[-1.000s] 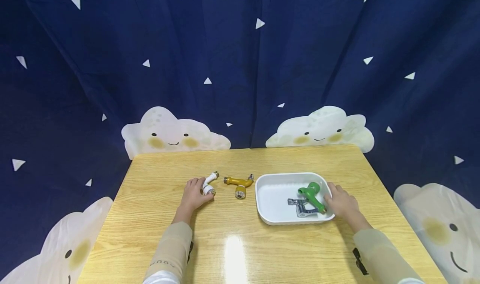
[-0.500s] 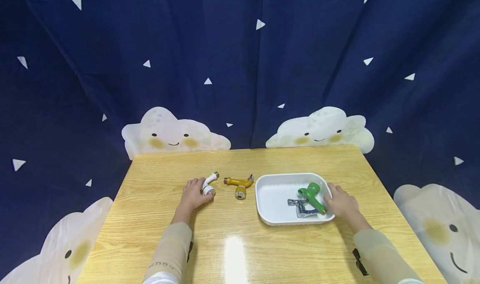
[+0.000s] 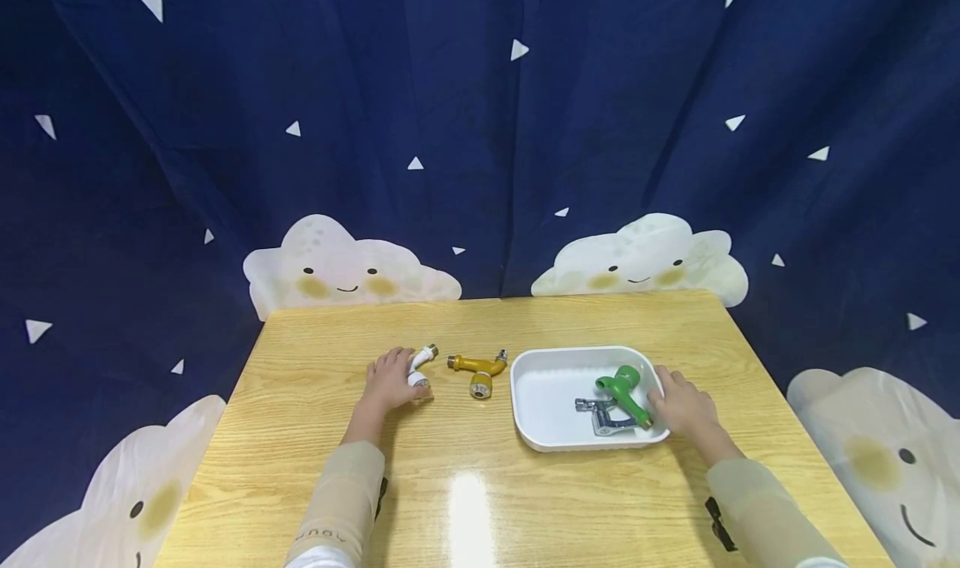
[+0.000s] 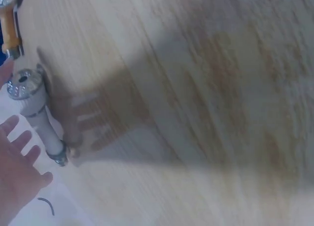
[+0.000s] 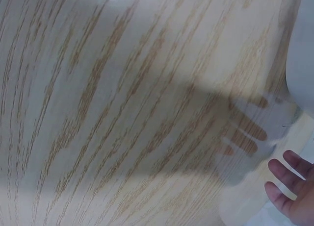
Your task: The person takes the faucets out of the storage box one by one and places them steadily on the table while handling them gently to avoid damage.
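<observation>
My left hand (image 3: pixel 388 381) is right beside a white faucet (image 3: pixel 423 356) that lies on the wooden table. The left wrist view shows its fingers spread and apart from the white body (image 4: pixel 46 130), with the thumb near the silver-ended knob. A yellow faucet (image 3: pixel 471 363) lies just to the right. Farther right stands a white tray (image 3: pixel 543 444), holding a green faucet (image 3: pixel 622 385) partly over a chrome faucet (image 3: pixel 603 418). My right hand (image 3: pixel 684 406) is at the tray's right rim, thumb overlapping it; in the right wrist view its visible fingers (image 5: pixel 282 173) are loosely extended.
The wooden table (image 3: pixel 300 435) reaches back to a dark blue curtain (image 3: pixel 465 135) printed with clouds and white triangles. Bright light reflects off the tabletop near the front middle.
My left hand has shifted slightly, its fingers lifting and loosening at the white faucet. The right hand, the tray and the other faucets stay where they were.
</observation>
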Motion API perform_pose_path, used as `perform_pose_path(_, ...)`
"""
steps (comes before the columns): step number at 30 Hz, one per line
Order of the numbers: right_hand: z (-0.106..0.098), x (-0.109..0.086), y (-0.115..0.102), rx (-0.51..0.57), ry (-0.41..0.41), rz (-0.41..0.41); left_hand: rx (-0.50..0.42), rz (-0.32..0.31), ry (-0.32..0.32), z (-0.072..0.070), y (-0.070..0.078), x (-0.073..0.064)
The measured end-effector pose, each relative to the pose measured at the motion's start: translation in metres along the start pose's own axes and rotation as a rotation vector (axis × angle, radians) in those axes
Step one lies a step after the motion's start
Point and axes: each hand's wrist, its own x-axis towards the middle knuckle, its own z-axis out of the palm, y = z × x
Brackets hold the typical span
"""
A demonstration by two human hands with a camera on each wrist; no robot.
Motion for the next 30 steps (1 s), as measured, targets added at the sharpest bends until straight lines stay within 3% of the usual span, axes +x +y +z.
perform_pose_path(6, 0.000, 0.000, -0.001, -0.007, 0.003, 0.003, -0.010, 0.099, 0.133, -0.005, 0.019, 0.003)
perform_pose_path(9, 0.000, 0.000, -0.001, -0.007, 0.002, 0.006, 0.003, 0.141, 0.161, -0.008, 0.031, 0.008)
perform_pose_path(16, 0.002, 0.000, 0.000, -0.012, 0.010, 0.011, 0.052, 0.221, 0.165, -0.011, 0.062, 0.019)
perform_pose_path(23, 0.001, 0.000, 0.000, -0.006, 0.009, 0.014, 0.095, 0.344, 0.193, 0.002, 0.088, 0.026)
perform_pose_path(30, 0.001, 0.000, 0.000, -0.005, 0.010, 0.017, 0.112, 0.432, 0.137, 0.014, 0.115, 0.026)
